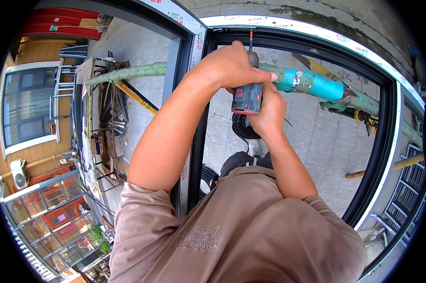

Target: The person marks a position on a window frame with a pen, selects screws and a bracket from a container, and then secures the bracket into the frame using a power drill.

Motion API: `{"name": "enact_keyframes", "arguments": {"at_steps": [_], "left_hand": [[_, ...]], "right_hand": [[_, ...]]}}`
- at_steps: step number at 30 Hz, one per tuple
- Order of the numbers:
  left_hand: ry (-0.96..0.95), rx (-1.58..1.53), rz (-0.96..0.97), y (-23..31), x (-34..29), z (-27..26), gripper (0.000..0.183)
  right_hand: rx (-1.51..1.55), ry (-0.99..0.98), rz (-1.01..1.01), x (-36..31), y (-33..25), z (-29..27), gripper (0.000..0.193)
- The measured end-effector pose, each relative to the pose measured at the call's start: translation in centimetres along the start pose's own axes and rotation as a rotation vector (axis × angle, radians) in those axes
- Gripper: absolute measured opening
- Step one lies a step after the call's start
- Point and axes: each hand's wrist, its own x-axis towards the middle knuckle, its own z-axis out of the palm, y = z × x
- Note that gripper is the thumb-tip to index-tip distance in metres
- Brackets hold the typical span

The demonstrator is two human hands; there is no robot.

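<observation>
Both my hands are on a cordless drill (pixel 247 98), a grey-black tool with red parts. My left hand (pixel 231 66) is closed around its front end, thumb stretched across the body. My right hand (pixel 272 107) wraps the grip from the right side. A thin driver bit (pixel 251 41) with a red band points away from me, toward the far bar of a dark window frame (pixel 288 41). Whether the tip touches the bar, I cannot tell. White protective film (pixel 288 22) with red print covers the frame's outer face.
Beyond the frame opening runs a green pole (pixel 366 103) wrapped with blue tape (pixel 324 86). A dark frame post (pixel 201 118) stands left of me. Coiled black cable (pixel 208 177) lies near my body. Stacked metal pieces (pixel 118 125) are at left, a ladder (pixel 404 198) at right.
</observation>
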Motion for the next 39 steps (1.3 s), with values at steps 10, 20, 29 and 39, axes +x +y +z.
{"name": "enact_keyframes", "arguments": {"at_steps": [10,20,29,39], "left_hand": [[-0.053,0.024,0.027,-0.3,0.4,-0.4,0.112],[-0.060,0.085,0.035,-0.3,1.1,-0.8,0.114],[-0.117,-0.033,-0.046,0.0,1.4,-0.9,0.100],[-0.010,0.272,0.168,-2.0,1.9,0.3,0.083]], "right_hand": [[-0.158,0.010,-0.003,0.1,0.5,-0.2,0.062],[-0.226,0.008,-0.035,0.1,0.2,-1.7,0.058],[-0.158,0.067,-0.100,-3.0,3.4,-3.1,0.055],[0.602,0.097,-0.029,0.9,4.2,-9.6,0.035]]}}
